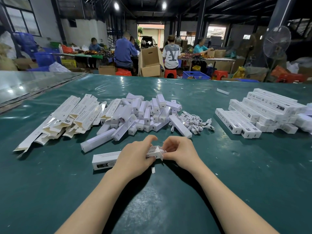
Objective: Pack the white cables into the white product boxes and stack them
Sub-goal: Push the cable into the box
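Left hand (135,157), clamped round the product box (104,160) near the table's (236,166) front edge, should steady it while right hand (179,152), pinching the flap (161,152), tucks squarely

On the counter (50,183), a product box (104,160) lies near the centre. The left hand (135,157) grips it and the right hand (180,152) pinches its right end. Behind it sits a heap of loose units (143,112). Flattened cartons (67,119) lie left of the heap and bundled cables (194,122) right of it. Stacked product boxes (263,110) stand far right.
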